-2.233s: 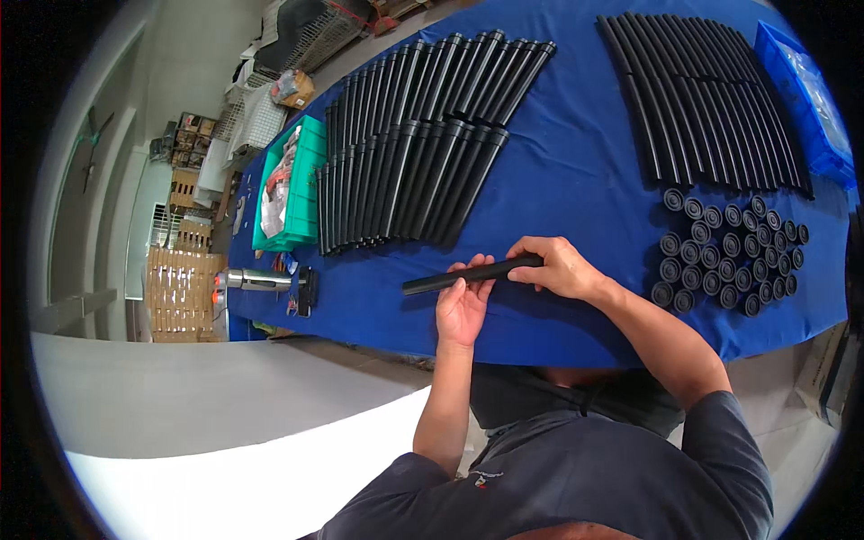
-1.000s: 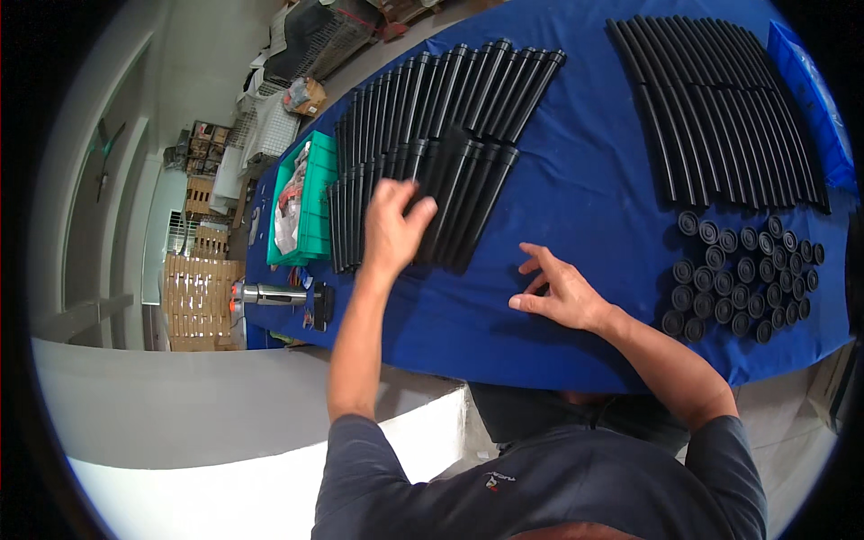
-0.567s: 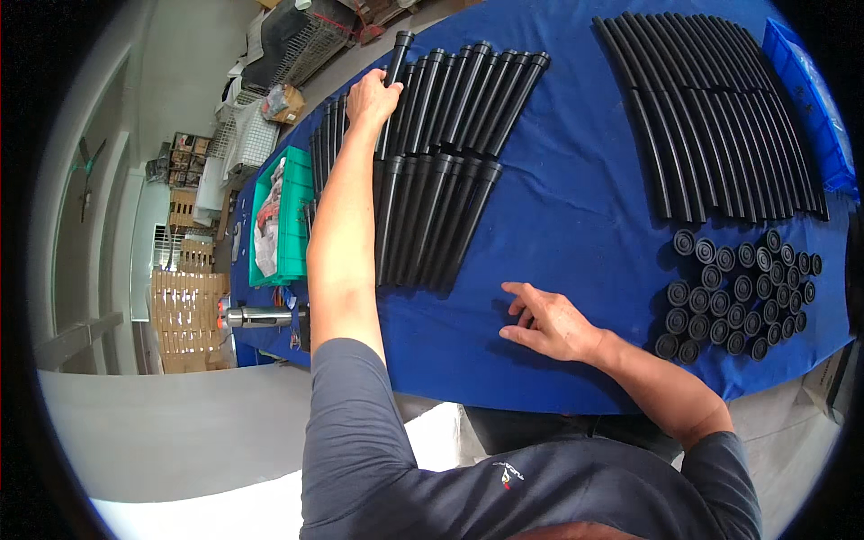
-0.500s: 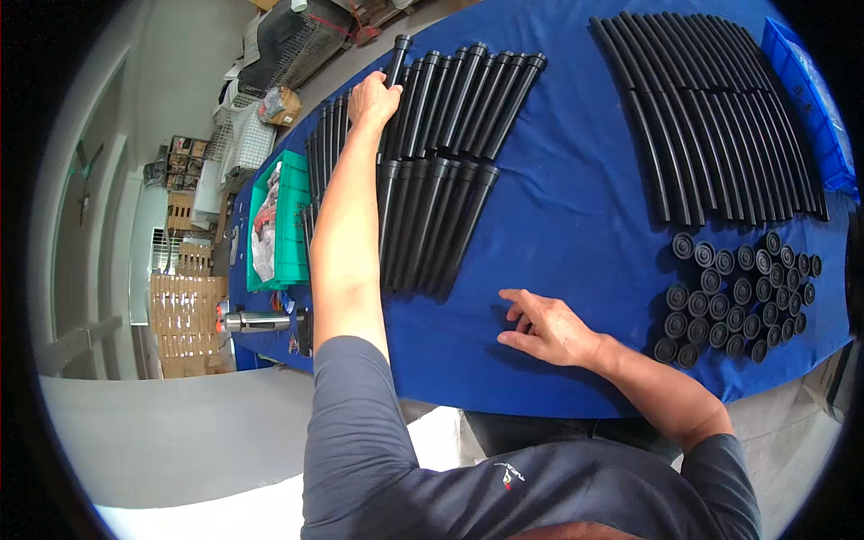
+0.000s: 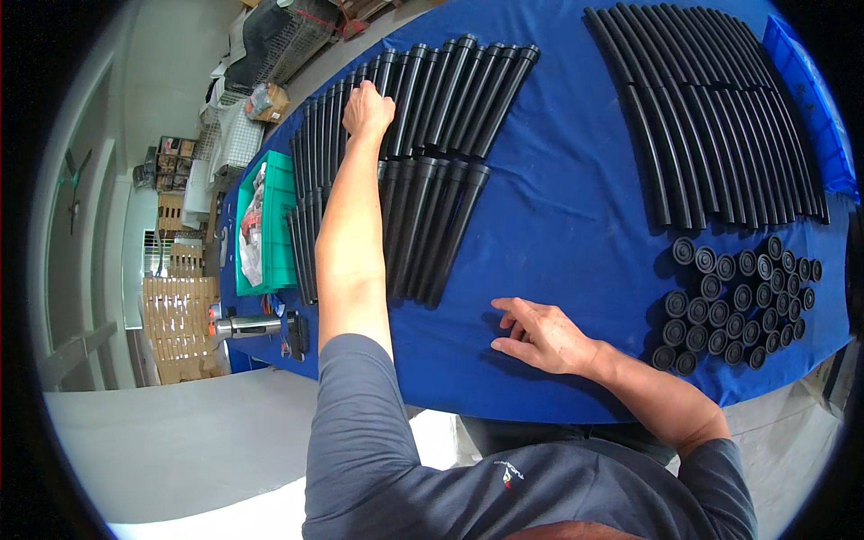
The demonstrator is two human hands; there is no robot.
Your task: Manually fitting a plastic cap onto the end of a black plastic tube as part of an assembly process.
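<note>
Capped black tubes [image 5: 438, 99] lie side by side in two rows on the left half of the blue-covered table. My left hand [image 5: 369, 110] reaches out over the far row, its fingers curled down on a black tube that the hand mostly hides. In front of me, near the table's close edge, my right hand [image 5: 544, 337] hovers or rests low over the blue cloth. Its fingers are partly bent and apart, with nothing in them. The near row of tubes [image 5: 421, 229] sits partly behind my left forearm.
On the right, more long black tubes [image 5: 711, 108] without visible caps lie in two rows. Several round black caps [image 5: 717, 313] stand grouped nearer me. A blue crate [image 5: 814, 108] stands at the far right. Leftward are a green crate [image 5: 279, 229] and a metal flask [image 5: 252, 326].
The tube under my left hand, which stuck out beyond the far row, has come down level with its neighbours. My left hand has moved slightly leftward and nearer. My right hand stays about the same.
</note>
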